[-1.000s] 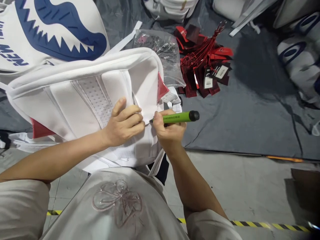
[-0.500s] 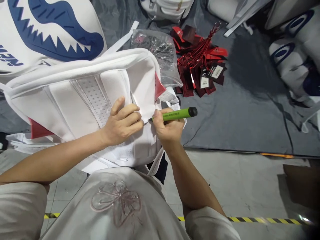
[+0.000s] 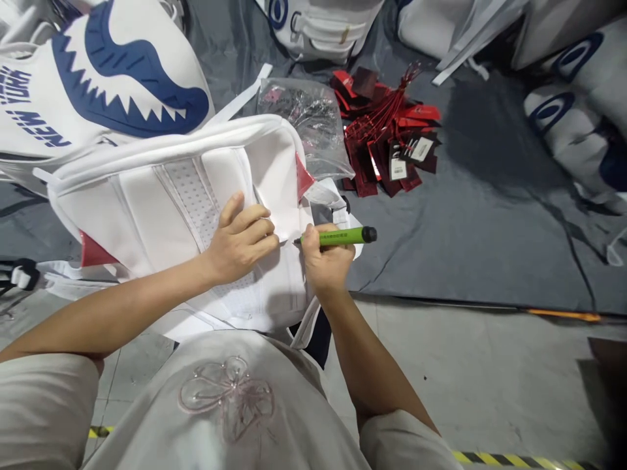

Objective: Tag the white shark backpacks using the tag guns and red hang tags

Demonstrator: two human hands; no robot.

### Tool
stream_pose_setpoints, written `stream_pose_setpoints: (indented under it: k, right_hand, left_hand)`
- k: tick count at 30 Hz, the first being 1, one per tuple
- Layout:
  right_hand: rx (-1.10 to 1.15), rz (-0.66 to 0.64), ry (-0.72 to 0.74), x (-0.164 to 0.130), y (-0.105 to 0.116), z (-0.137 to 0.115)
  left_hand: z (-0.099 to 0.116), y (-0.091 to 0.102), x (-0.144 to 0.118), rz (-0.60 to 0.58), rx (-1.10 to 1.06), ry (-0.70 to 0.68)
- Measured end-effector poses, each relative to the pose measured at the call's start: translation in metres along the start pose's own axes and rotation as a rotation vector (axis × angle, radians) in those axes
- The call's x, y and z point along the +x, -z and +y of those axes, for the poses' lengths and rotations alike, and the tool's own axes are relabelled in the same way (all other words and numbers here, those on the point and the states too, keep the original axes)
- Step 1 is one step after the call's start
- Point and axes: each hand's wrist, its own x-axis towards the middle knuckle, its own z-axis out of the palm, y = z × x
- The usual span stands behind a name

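Clock = head view, 12 at top.

Right hand (image 3: 329,264): thumb and fingers closed round a green marker pen (image 3: 343,237). Long axis about 9-to-3, dark nib toward 9, black rear end toward 3. Nib sits at the white backpack (image 3: 140,215); can't confirm contact.

Left hand (image 3: 241,245): at 9 o'clock from the nib, fingertips just beside it. Fingers curled on the backpack, thumb spread toward 1. Can't tell if fabric is pinched or just pressed.

Backpack lies under the left hand, padded back panel up, visible long side about 9-to-3, 3 o'clock end slightly higher. Right hand is at that end.

Writing:
- Marker barrel: dark print, too small to read.
- Shark-mouth backpack (image 3: 110,117), 10–11 o'clock from left hand: "NEW YORK" in blue.
- Red hang tags (image 3: 377,156), 1 o'clock from right hand: white barcode labels, text unreadable.
- Clear plastic bag (image 3: 318,140), 12 o'clock from right hand: faint print, not legible.
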Motion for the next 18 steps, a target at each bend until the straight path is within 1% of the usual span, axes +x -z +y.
stream_pose_setpoints:
  k: [3,5,7,9,11,12,13,15,16,18]
  right_hand:
    - [0.010,0.014,-0.015,-0.002,0.000,0.002]
    - [0.002,0.018,-0.024,-0.005,-0.001,0.004]
    - [0.026,0.023,-0.052,-0.007,-0.003,0.008]
    - [0.089,0.004,-0.090,-0.009,-0.005,0.013]
    - [0.097,-0.024,-0.085,-0.013,-0.002,0.017]
    - [0.070,-0.027,-0.072,-0.016,0.001,0.018]
    - [0.049,-0.022,-0.061,-0.019,0.005,0.019]
    - [0.090,-0.001,-0.049,-0.027,0.017,0.016]
    - [0.146,0.009,-0.034,-0.031,0.024,0.013]
    - [0.261,0.057,0.048,-0.037,0.037,0.000]
  left_hand:
    - [0.002,0.003,0.003,0.021,0.019,-0.010]
    - [0.000,0.008,0.009,-0.023,0.059,-0.022]
    - [-0.007,0.016,0.021,-0.146,0.095,-0.066]
    - [-0.017,0.024,0.041,-0.363,0.087,-0.172]
    - [-0.030,0.030,0.064,-0.603,0.062,-0.277]
    - [-0.035,0.032,0.074,-0.702,0.057,-0.301]
    - [-0.040,0.034,0.083,-0.778,0.061,-0.299]
    - [-0.043,0.041,0.095,-0.851,0.087,-0.245]
    - [-0.041,0.047,0.099,-0.857,0.095,-0.215]
    - [-0.028,0.067,0.103,-0.818,0.099,-0.159]
